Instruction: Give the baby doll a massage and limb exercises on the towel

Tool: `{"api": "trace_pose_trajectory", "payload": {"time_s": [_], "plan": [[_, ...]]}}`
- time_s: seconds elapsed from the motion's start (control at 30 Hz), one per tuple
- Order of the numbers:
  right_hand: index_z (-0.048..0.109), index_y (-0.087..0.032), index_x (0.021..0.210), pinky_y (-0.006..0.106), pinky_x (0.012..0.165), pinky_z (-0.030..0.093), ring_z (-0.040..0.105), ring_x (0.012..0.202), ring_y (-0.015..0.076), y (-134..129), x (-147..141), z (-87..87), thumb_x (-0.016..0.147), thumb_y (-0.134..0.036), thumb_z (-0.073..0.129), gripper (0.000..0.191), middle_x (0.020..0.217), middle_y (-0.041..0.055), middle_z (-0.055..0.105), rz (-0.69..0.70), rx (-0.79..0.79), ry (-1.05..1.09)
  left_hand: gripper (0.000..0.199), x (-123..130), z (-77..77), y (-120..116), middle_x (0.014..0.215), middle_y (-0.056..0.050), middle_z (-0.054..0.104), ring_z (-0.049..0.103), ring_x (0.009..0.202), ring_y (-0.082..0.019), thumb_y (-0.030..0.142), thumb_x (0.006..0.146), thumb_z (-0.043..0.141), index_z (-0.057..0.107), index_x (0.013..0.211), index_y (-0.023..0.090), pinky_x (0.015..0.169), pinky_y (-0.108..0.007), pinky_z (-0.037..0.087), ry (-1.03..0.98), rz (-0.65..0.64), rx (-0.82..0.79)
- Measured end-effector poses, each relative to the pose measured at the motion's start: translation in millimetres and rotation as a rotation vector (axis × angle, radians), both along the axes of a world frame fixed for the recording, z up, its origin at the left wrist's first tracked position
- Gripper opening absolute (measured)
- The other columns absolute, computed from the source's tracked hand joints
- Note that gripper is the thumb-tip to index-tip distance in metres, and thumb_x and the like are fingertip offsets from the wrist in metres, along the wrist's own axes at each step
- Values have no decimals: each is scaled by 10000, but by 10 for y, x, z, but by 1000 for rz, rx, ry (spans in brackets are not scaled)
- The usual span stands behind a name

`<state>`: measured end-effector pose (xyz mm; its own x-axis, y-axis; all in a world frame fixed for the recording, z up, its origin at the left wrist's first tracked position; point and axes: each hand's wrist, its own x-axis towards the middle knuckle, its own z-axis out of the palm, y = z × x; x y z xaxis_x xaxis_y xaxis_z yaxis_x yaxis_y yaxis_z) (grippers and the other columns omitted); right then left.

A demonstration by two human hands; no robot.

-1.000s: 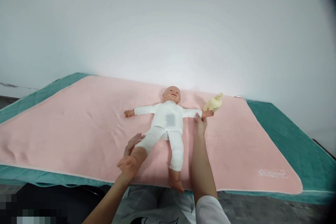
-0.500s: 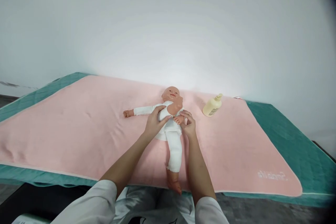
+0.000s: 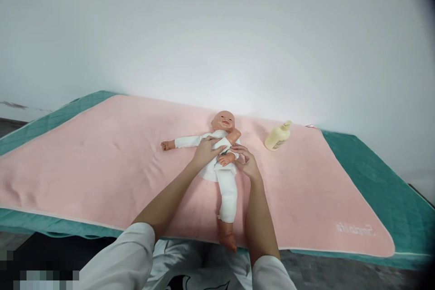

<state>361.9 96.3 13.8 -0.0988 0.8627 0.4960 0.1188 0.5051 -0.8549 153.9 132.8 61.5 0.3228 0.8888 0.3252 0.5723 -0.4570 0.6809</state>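
"What is the wearer dressed in?"

"From out here I see loose white sleeves (image 3: 125,253), stopping near the elbows; the left hand (image 3: 205,152) and right hand (image 3: 248,163) are bare."

"And below the near edge of the bed (image 3: 380,186)?"

"I get pale, creased clothing (image 3: 170,254) with a curved black print (image 3: 175,283), its lower part cut off, so I can't read it."

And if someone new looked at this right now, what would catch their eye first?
Probably the bald, shiny-headed doll in white cloth, face-up mid-picture on the pale pink cloth blanket, one leg folded across its chest. The left hand holds that leg, and the right hand is at the doll's side. Next, the pale yellow pump bottle on the blanket, right of the doll in the picture.
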Motion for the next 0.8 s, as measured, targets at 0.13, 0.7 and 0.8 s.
{"api": "trace_pose_trajectory", "payload": {"time_s": [0.13, 0.7, 0.8], "plan": [[757, -313, 1026, 433, 1088, 422, 575, 1173, 233, -30, 5, 37, 746, -229, 744, 292, 1150, 55, 651, -17, -14, -88, 414, 7, -12, 25, 1014, -102, 671, 598, 1012, -274, 464, 871, 591, 706, 1170, 201, 946, -423, 433, 56, 5, -2], [730, -268, 979, 449, 1081, 428, 583, 1155, 235, 37, 45, -85, 658, -254, 818, 334, 1125, 62, 648, -158, 50, 156, 517, -122, 3, -46, 1209, -79, 683, 618, 1128, -279, 472, 739, 732, 674, 1176, 201, 991, -415, 469, -370, -32, -184], [682, -243, 1033, 468, 1064, 443, 583, 1180, 246, 35, 65, -78, 649, -279, 831, 414, 1177, 80, 642, -210, -15, 293, 568, -175, 12, -108, 1223, -101, 672, 611, 1144, -293, 451, 675, 787, 664, 1165, 192, 998, -441, 474, -448, 12, -179]]}}
